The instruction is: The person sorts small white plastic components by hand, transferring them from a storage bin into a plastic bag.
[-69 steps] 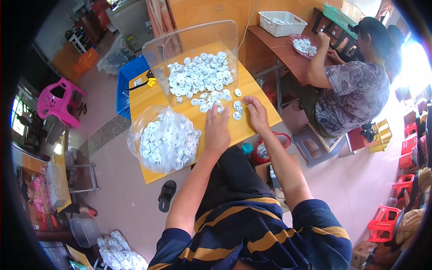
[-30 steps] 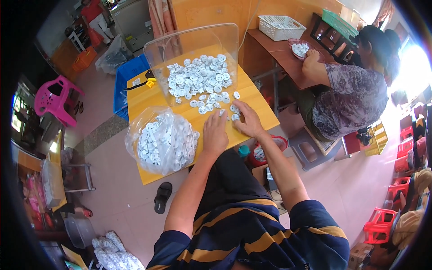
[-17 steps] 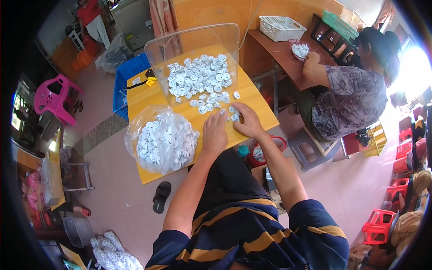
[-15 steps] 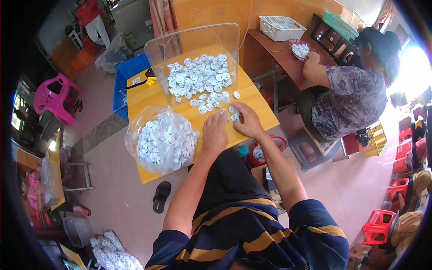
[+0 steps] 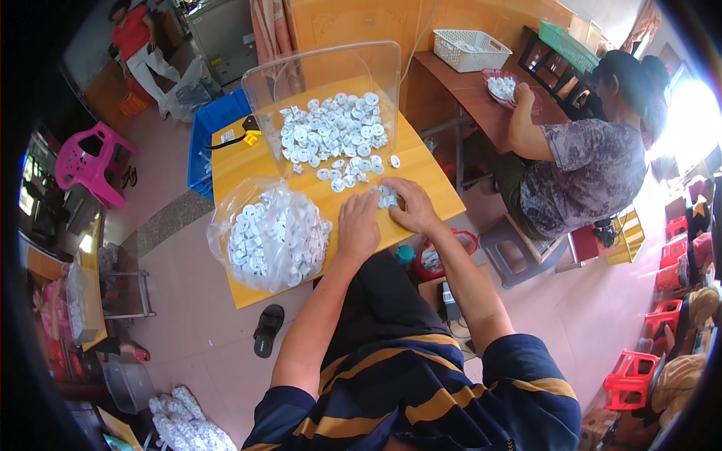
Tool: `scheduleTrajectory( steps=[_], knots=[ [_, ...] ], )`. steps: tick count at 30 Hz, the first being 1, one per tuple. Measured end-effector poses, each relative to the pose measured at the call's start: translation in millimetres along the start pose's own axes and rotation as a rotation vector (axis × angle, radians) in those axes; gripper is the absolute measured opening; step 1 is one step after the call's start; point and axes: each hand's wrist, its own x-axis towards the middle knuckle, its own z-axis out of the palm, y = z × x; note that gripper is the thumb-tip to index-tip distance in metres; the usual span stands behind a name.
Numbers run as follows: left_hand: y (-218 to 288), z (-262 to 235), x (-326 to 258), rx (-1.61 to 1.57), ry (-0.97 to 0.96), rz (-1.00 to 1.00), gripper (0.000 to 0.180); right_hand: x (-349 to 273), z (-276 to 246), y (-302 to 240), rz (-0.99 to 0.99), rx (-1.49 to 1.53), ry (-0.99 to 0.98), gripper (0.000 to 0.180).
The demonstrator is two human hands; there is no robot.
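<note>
On the yellow wooden table, a small cluster of white plastic discs (image 5: 386, 200) lies between my hands. My right hand (image 5: 414, 208) curls around this cluster, fingers on its far side and thumb on its near side. Beside it, my left hand (image 5: 359, 229) rests low over the tabletop, fingers stretched forward and tips close to the same discs. Just beyond my fingers, several loose discs (image 5: 349, 171) are spread out. They trail from a heap of like pieces (image 5: 331, 128) in a clear plastic bin (image 5: 323, 52) tipped toward me.
A clear bag (image 5: 274, 233) full of white parts sits on the table (image 5: 444, 188) by my left forearm. A blue crate (image 5: 201, 150) adjoins its left edge. At right, a co-worker (image 5: 579, 158) sits by a brown desk (image 5: 451, 71) with a bowl of white parts.
My right hand's fingers have drawn the discs closer together toward my left hand. The co-worker's hand has lifted from the bowl, and the person in red has moved forward.
</note>
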Motion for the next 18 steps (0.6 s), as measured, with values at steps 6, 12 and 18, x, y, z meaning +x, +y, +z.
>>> scheduleTrajectory(
  steps=[6, 12, 18],
  knots=[
    [4, -7, 2, -0.075, 0.023, 0.026, 0.054, -12, 0, -10, -0.001, 0.034, -0.026, 0.060],
    [5, -7, 1, -0.159, 0.119, -0.042, 0.056, -8, -2, -6, -0.014, 0.107, 0.041, 0.064],
    [4, -10, 2, -0.187, 0.148, -0.117, 0.060, 26, -6, 16, 0.065, 0.196, 0.174, 0.049]
  ],
)
